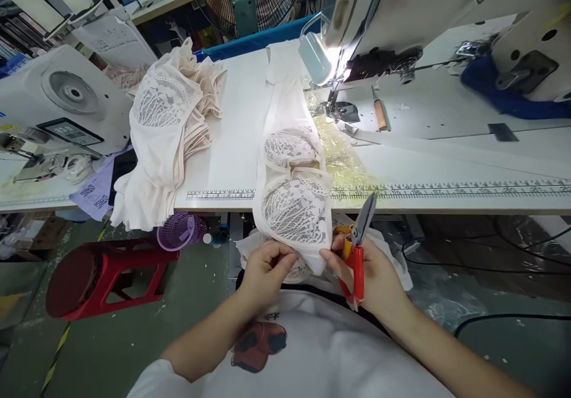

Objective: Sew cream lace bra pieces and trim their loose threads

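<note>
A cream lace bra (294, 207) hangs over the table's front edge, its upper band lying on the tabletop toward the sewing machine. My left hand (267, 270) pinches the lower edge of the bra with thumb and fingers. Scissors (358, 267) with red and yellow handles are held in my right hand (377, 276), blades pointing up and away from me. That hand's thumb also touches the bra's lower right corner. More pale fabric (250, 246) lies beneath, over my lap, partly hidden by the bra and hands.
A stack of cream bra pieces (163, 124) overhangs the table edge at left. The lit sewing machine (339, 97) stands ahead right, beside a wooden-handled tool (380, 112). A ruler strip (446, 190) runs along the table front. A red stool (104, 279) and purple basket (181, 230) are below left.
</note>
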`<state>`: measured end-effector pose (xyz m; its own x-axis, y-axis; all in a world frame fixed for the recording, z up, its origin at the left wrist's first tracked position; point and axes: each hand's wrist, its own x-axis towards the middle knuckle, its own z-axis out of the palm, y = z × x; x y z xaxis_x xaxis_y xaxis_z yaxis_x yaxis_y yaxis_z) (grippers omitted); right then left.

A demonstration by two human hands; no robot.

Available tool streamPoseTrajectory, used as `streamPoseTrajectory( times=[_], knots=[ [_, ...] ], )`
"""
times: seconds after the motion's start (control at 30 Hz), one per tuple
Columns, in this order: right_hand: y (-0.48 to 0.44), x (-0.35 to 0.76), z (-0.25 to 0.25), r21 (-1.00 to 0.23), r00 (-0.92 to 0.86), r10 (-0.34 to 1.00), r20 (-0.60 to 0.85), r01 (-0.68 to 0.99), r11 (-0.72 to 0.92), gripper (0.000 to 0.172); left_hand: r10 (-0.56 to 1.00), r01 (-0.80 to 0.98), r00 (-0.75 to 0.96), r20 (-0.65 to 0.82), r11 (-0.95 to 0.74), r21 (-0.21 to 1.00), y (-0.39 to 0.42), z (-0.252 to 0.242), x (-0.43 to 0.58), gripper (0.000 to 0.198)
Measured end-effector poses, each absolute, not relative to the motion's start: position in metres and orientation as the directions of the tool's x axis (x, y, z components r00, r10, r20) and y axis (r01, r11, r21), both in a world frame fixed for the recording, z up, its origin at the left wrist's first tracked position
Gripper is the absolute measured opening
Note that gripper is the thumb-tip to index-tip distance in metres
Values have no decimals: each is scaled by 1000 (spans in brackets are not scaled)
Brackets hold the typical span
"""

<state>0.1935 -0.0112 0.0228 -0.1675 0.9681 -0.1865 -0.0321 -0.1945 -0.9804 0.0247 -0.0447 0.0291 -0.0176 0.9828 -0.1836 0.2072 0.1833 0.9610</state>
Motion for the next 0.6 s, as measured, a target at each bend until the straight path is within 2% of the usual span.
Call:
streamPoseTrajectory(
  times=[0.1,0.17,0.27,0.33,0.4,0.47,0.53,0.6],
  knots=[
    [-12,198,16,-973,-189,958,-216,-43,-228,30,972,-50,123,-201,208,977,-50,33,16,21],
    [-12,200,12,-970,-208,952,-225,-40,-239,29,987,-34,139,-76,82,996,-53,38,10,18],
    [-11,201,13,-972,-220,951,-218,-34,-231,29,957,137,236,169,-205,969,-52,49,7,10],
    [-10,202,18,-978,-221,955,-197,-26,-208,30,908,213,365,206,-297,931,-47,53,7,11],
    [-8,205,25,-988,-204,967,-154,4,-156,28,901,339,410,137,-291,895,-43,52,4,13],
    [-4,211,30,-993,-175,978,-117,50,-110,23,945,539,324,46,-225,812,-42,47,-8,17],
    [0,218,32,-991,-175,978,-117,81,-104,19,981,733,192,-21,-129,668,-43,43,-28,18],
    [3,224,32,-988,-233,962,-142,94,-122,18,993,848,109,-41,-71,525,-42,47,-51,17]
  ],
)
